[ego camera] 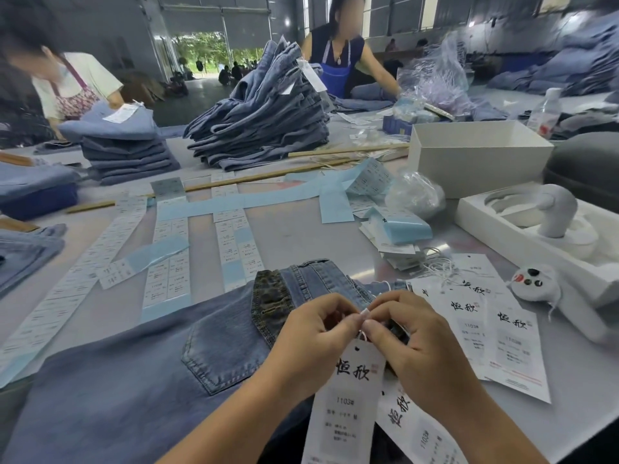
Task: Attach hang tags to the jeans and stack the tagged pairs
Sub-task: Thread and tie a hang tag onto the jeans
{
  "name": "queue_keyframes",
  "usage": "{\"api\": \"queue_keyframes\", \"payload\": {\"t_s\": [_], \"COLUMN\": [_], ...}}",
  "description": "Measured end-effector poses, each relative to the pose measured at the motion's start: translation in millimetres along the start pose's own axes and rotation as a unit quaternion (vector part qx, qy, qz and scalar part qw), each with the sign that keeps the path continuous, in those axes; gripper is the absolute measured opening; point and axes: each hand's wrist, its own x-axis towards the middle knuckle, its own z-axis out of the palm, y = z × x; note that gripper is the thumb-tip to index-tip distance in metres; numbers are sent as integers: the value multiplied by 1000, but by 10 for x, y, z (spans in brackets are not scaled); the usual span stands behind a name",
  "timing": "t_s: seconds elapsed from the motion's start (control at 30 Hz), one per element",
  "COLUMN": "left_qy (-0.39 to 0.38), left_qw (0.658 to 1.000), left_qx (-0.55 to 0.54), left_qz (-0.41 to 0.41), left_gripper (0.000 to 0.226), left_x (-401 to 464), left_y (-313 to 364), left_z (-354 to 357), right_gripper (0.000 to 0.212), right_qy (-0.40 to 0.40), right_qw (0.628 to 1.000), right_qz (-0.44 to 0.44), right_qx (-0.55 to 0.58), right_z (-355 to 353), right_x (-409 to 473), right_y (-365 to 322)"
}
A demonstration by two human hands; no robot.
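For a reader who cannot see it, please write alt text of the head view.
Two hands, left hand and right hand, pinch the string of a white hang tag above jeans on a grey table. More tags lie right; label strips and a jeans stack beyond.

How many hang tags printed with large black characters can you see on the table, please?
4: one hang tag hanging below both hands' fingertips, one under the right wrist, two lying right of the hands. More may be hidden.
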Motion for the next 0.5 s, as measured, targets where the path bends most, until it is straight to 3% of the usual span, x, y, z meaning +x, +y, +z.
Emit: {"api": "queue_keyframes", "payload": {"t_s": [0.17, 0.4, 0.5], "left_qy": [6, 34, 42], "left_qw": [998, 996, 987], "left_qx": [-58, -74, -144], "left_qz": [-40, -35, -60], "left_gripper": [8, 13, 15], "left_x": [-19, 7, 17], "left_y": [-2, -32, -48], "left_z": [-5, 19, 35], "right_gripper": [20, 26, 24], "right_qy": [-9, -3, -5], "right_qw": [1000, 1000, 1000], "right_qz": [16, 8, 12], "right_qx": [-4, -24, -24], "right_z": [94, 140, 142], "right_x": [44, 72, 66], "right_y": [-32, -12, -9]}}
